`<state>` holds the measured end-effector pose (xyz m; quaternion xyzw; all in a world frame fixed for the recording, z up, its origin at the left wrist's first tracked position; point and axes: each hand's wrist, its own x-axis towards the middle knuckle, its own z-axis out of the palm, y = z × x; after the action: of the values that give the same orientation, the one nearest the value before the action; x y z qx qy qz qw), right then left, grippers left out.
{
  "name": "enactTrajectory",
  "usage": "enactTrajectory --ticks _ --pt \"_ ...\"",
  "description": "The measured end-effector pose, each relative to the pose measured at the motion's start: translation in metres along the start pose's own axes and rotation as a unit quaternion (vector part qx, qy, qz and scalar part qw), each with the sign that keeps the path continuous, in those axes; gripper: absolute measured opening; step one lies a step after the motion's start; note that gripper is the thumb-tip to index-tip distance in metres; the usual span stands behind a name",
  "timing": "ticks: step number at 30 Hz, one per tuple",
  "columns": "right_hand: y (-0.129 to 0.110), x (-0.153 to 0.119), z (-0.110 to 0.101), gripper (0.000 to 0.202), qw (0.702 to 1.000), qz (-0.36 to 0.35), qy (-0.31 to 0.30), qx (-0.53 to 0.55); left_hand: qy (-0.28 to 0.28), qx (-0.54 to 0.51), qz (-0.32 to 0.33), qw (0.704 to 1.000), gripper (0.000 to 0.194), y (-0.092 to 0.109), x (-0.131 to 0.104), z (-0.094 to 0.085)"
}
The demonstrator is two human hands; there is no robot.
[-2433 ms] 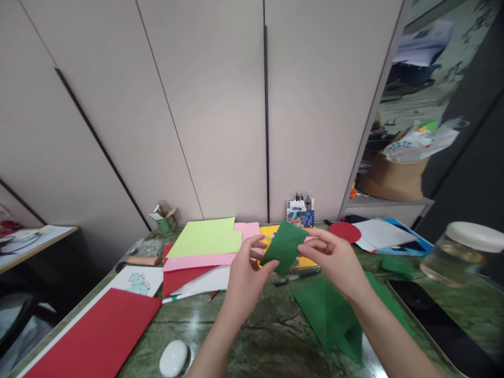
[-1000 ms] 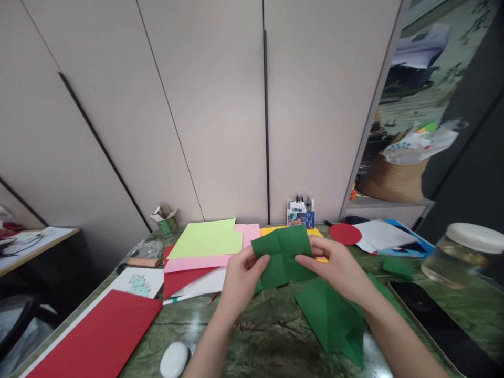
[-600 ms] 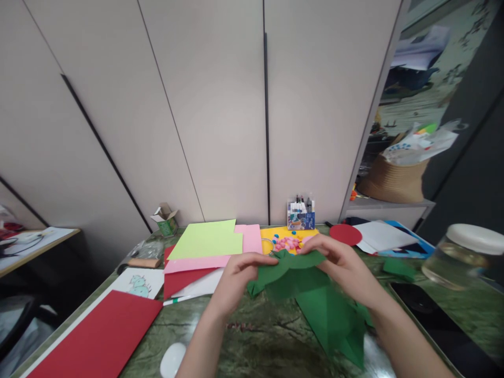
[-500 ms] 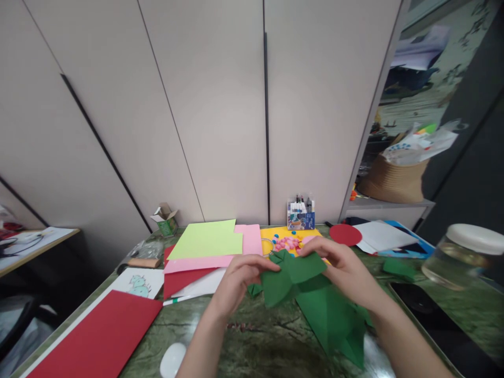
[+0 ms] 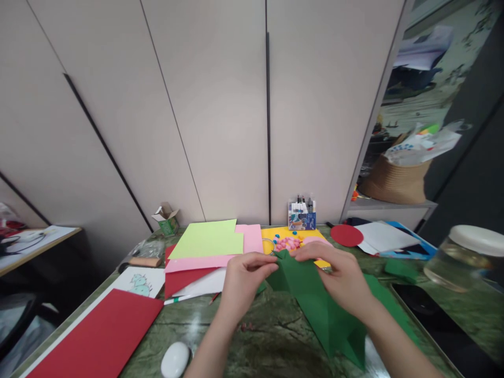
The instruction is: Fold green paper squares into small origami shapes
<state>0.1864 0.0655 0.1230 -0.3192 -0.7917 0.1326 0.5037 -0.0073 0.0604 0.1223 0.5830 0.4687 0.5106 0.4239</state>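
Above the middle of a marbled green tabletop [image 5: 271,341]: one folded green paper piece [image 5: 286,270], held up off the surface, its lower part merging to the eye with green paper beyond. Left hand [image 5: 241,278]: thumb and forefinger pinched together at the piece's upper left corner. Right hand [image 5: 342,275]: fingers bent close over its upper right edge, thumb hidden. Below and beside the right forearm: larger creased green sheets [image 5: 344,328], lying on the table. Just beyond the hands: yellow sheet [image 5: 271,232] bearing pink pieces [image 5: 286,244] and a few blue ones; metal ring [image 5: 268,245] at its left edge. Behind it: upright marker box [image 5: 302,218]. To the left: lime-green sheet [image 5: 208,239] atop pink, red and white papers; green-and-white marker [image 5: 177,300]; large red sheet [image 5: 102,333], near a cactus drawing [image 5: 139,282]; white oval object [image 5: 175,360]. To the right: red disc [image 5: 346,235], black phone [image 5: 444,325], white-lidded clear jar [image 5: 452,262].
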Motion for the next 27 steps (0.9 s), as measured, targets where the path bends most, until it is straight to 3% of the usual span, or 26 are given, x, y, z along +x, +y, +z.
enactTrajectory --ticks 5,12,20,27 --pt "-0.002 0.000 0.004 0.025 0.997 -0.062 0.034 0.016 0.012 0.018 0.036 0.999 0.005 0.002 -0.004 0.002" --pt "-0.009 0.002 0.005 0.028 0.995 -0.086 0.047 0.022 0.004 0.032 0.107 0.994 0.003 0.005 -0.004 0.001" --pt "-0.015 0.005 0.002 0.032 0.993 -0.105 0.045 0.007 0.007 0.076 0.067 0.995 0.007 0.006 -0.008 0.001" --pt "-0.012 0.003 0.002 0.034 0.993 -0.110 0.032 0.007 0.008 0.094 0.082 0.992 0.006 0.009 -0.010 0.002"
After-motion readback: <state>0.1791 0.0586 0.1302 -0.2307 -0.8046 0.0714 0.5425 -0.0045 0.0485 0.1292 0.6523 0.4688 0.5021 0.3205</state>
